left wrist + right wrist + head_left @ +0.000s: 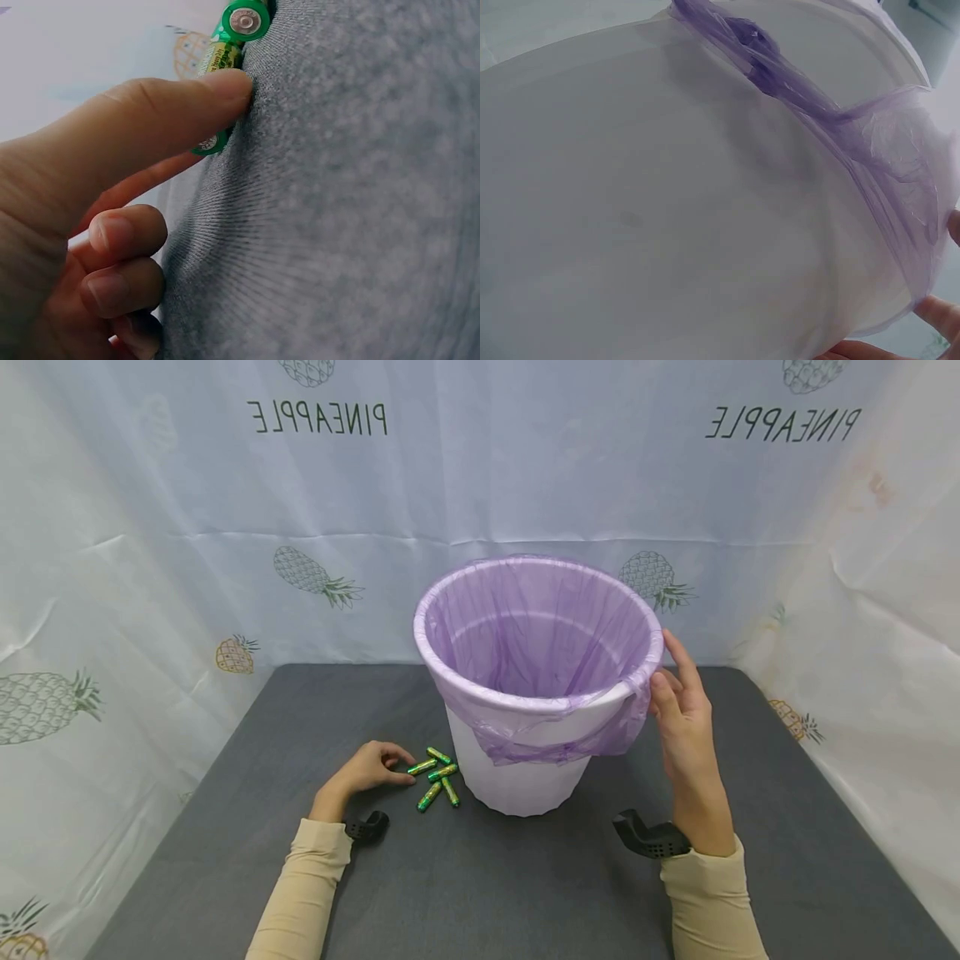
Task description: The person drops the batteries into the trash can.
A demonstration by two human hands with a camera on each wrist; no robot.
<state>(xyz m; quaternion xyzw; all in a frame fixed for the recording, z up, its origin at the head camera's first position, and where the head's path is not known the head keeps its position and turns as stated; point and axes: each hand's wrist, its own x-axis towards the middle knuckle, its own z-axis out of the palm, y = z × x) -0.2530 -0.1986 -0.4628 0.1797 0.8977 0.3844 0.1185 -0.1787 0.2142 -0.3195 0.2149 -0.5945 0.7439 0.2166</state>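
A white bin [517, 772] lined with a purple bag [540, 635] stands in the middle of the grey table [525, 893]. Several green batteries [438, 777] lie on the table at its left foot. My left hand [405, 770] rests on the table and pinches the nearest battery [422, 767] between thumb and forefinger. In the left wrist view the thumb [150, 120] lies over that battery [222, 52], with the other fingers curled. My right hand [667, 672] rests with straight fingers against the bin's right rim. The right wrist view shows the bin wall [667, 225], the bag's overhang [885, 165] and a fingertip [939, 313].
A white cloth [150, 568] printed with pineapples hangs behind and on both sides of the table. Black wrist mounts [648, 837] sit on both forearms. Bare grey table surface lies in front of the bin and to its right.
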